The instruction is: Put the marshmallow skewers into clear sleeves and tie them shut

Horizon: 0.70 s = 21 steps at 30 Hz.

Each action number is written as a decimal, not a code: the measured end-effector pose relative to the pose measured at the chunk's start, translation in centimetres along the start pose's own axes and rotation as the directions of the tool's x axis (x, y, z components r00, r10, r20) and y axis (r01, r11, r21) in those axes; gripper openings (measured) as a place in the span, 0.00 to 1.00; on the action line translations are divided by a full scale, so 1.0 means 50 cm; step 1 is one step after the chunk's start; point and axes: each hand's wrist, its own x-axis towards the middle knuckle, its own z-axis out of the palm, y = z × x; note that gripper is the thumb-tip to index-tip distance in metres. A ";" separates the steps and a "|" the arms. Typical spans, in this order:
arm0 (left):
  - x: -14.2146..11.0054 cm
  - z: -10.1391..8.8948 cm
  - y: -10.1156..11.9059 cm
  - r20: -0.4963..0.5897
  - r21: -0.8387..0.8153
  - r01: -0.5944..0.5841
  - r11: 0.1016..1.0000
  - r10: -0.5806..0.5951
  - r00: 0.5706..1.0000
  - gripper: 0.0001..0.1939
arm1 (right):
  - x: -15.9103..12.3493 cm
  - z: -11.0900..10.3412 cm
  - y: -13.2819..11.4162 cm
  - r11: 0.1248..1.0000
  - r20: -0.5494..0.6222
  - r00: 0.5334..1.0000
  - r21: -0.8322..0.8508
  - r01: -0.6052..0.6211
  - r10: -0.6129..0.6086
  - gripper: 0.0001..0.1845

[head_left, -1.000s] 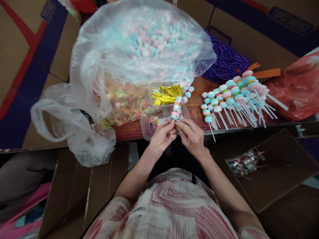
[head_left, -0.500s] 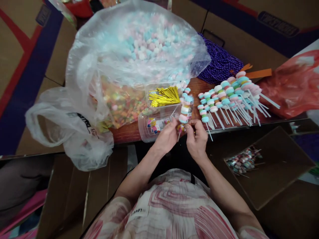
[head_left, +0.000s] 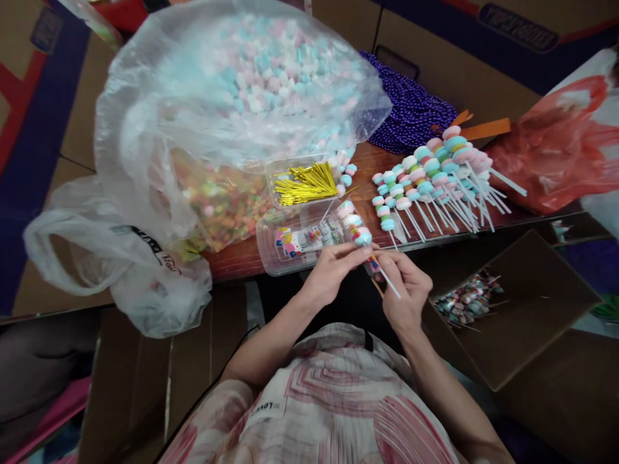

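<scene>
Both hands hold one candy skewer (head_left: 356, 225), a stack of pastel discs on a white stick, tilted down to the right just in front of the table edge. My left hand (head_left: 333, 267) pinches it right below the discs. My right hand (head_left: 406, 283) is closed round the white stick lower down. Just beyond my hands stand two clear plastic tubs: one (head_left: 309, 169) holds gold twist ties (head_left: 302, 183), the nearer tub (head_left: 271, 251) holds small colourful stickers.
A big clear bag of pastel candy discs (head_left: 232, 84) and a bag of mixed coloured candy (head_left: 222, 206) fill the left of the red-brown table (head_left: 242, 258). Finished skewers (head_left: 430, 180) lie at the right, by purple beads (head_left: 411, 113) and a red bag (head_left: 556, 148). A cardboard box (head_left: 546, 335) with wrapped skewers sits lower right.
The skewer has swung from upright to tilted, stick end down to the right. My right hand slid down and right along the stick. The view shifted a little.
</scene>
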 end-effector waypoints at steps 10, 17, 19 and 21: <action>0.009 0.028 -0.057 0.236 0.452 -0.279 0.847 0.188 0.954 0.08 | -0.078 -0.111 0.080 0.758 0.218 0.860 0.406 -0.511 0.462 0.17; 0.024 -0.096 -0.004 -0.071 0.694 -0.304 0.652 0.482 0.873 0.07 | -0.048 -0.256 0.157 0.685 -0.239 0.806 0.682 -0.258 0.541 0.17; 0.027 -0.145 0.009 -0.140 0.803 -0.217 0.555 0.529 0.837 0.10 | -0.023 -0.283 0.167 0.691 -0.315 0.745 0.674 -0.261 0.588 0.13; 0.028 -0.183 0.018 -0.167 0.899 -0.100 0.426 0.546 0.821 0.15 | -0.002 -0.277 0.167 0.700 -0.309 0.733 0.645 -0.306 0.605 0.14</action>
